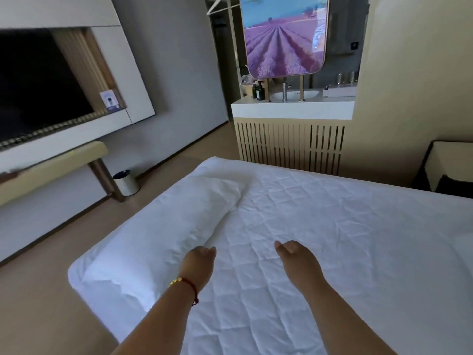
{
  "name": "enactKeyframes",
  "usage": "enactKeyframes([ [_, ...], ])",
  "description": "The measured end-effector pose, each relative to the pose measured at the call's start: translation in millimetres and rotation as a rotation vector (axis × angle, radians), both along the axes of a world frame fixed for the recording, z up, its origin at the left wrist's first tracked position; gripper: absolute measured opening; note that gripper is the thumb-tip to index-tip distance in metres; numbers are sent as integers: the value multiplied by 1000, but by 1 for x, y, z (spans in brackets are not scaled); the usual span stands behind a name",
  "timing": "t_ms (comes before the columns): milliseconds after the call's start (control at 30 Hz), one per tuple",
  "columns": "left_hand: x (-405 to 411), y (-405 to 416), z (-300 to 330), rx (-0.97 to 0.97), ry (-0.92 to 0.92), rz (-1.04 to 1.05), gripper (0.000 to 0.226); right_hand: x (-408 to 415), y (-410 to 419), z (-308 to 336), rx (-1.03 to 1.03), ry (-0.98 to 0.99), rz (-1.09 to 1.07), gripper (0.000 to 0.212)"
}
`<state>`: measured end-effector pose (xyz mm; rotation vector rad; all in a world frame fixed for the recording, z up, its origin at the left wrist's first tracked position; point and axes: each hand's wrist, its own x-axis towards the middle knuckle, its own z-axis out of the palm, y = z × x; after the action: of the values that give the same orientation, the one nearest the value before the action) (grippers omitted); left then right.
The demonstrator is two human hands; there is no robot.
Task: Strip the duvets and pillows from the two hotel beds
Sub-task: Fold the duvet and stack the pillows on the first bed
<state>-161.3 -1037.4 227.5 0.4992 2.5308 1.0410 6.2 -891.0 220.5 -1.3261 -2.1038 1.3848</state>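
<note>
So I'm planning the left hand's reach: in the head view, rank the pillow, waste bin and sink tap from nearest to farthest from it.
From the left hand:
1. Pillow, just beside it on the bed's left edge.
2. Waste bin, on the floor, left.
3. Sink tap, on the counter past the bed.

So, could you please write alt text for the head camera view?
Both hands, left and right, reach out empty over a bed covered by a quilted white sheet, with a white pillow lying along its left edge. Beyond are a washbasin counter and a wall television.
</note>
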Motion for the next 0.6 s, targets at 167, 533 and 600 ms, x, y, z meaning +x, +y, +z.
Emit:
enactKeyframes([
  [167,-34,-31,-14,-125,27,48,20,-47,-16,1,-16,26,136,29],
  [533,-268,-122,-62,-236,69,118,31,-242,-70,-54,2,-122,122,31],
  [600,-320,-133,-76,-245,51,139,36,-294,-81,-68,-14,-181,129,28],
])
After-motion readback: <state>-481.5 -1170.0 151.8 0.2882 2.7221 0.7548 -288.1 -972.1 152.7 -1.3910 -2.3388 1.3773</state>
